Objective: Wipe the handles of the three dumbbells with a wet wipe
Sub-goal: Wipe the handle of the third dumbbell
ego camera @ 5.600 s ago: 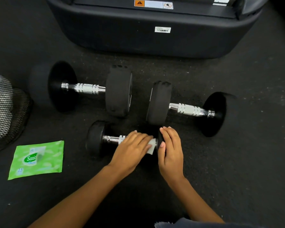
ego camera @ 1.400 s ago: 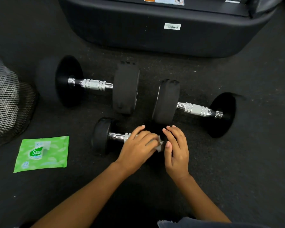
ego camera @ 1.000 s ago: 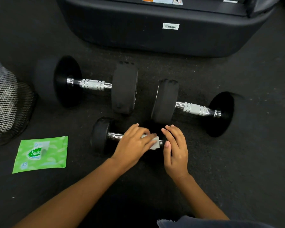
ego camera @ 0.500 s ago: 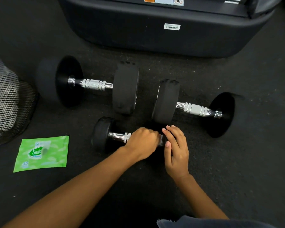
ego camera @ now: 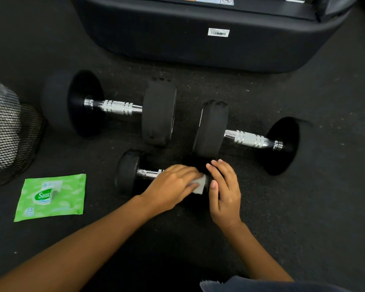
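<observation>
From my remote seat I see the left hand on the small dumbbell, which lies on the dark floor nearest the person. Half a second ago that hand was balled tight round the bar with the cloth hidden. Now its fingers lie flatter, bent over the handle and holding the wet wipe against it. A white corner of the wipe shows at the fingertips again, close to the right-hand weight. I cannot see the thumb. A short shiny stretch of the handle is bare between the hand and the left weight.

The right hand has not shifted. It rests over the small dumbbell's right weight with fingers fairly straight and together, gripping nothing, thumb beside the wipe.

The other two have stayed where they were. The left large dumbbell lies beyond the small one. The right large dumbbell lies with its near weight just behind the right hand's fingertips. Both chrome bars are uncovered.

The green wipe pack lies flat to the left, well apart from the hands. A mesh bin stands at the left edge, and a black housing fills the top.
</observation>
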`<move>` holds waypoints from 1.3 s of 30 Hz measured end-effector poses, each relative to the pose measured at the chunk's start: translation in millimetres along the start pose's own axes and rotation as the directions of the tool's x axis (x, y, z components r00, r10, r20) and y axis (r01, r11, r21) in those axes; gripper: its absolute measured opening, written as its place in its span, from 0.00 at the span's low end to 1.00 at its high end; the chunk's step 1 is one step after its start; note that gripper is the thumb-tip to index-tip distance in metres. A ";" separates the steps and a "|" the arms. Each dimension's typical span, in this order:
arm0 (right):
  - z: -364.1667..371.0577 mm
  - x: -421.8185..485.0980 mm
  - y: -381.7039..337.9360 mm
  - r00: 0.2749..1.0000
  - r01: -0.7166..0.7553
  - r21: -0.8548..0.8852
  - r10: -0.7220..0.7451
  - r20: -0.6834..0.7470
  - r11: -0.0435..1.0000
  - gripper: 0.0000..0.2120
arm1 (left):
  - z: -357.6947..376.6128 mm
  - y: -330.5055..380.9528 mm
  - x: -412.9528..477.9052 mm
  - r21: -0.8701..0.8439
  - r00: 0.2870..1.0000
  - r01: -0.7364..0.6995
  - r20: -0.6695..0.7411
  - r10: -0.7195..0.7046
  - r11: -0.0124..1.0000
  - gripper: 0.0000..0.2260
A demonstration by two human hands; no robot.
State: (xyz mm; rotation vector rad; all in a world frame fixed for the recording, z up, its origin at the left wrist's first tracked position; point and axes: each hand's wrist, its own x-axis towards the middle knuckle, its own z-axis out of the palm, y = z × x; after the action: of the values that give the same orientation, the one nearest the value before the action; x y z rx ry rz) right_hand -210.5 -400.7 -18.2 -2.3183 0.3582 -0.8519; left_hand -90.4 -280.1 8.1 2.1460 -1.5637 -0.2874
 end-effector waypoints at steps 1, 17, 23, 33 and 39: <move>0.2 0.1 -0.1 1.000 -0.001 -0.002 0.001 -0.001 1.000 0.18 | -1.1 -2.0 -1.7 -0.011 1.000 0.006 -0.010 -0.006 1.000 0.16; -0.1 0.3 -2.0 1.000 -0.019 -0.008 0.019 0.000 1.000 0.19 | -1.9 -0.6 3.6 -0.105 0.999 0.039 0.000 -0.039 0.994 0.14; -1.1 0.3 -1.4 1.000 -0.006 -0.019 0.006 0.009 1.000 0.19 | -15.4 -7.5 13.9 -0.140 0.957 0.206 0.237 -0.169 0.969 0.16; -0.1 -0.3 1.1 1.000 -0.008 -0.011 0.008 0.000 1.000 0.19 | -16.0 -2.6 17.1 -0.107 0.953 0.173 0.268 -0.140 0.979 0.14; 1.2 0.0 -0.4 1.000 -0.008 -0.001 0.008 -0.006 1.000 0.19 | -2.4 -2.9 7.7 -0.046 0.993 0.110 0.038 -0.108 0.993 0.15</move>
State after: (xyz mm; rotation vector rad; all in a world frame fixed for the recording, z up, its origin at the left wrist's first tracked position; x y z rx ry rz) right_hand -209.7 -399.8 -18.6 -2.3142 0.3712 -0.8553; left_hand -84.3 -285.9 9.6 2.2040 -1.4463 -0.3964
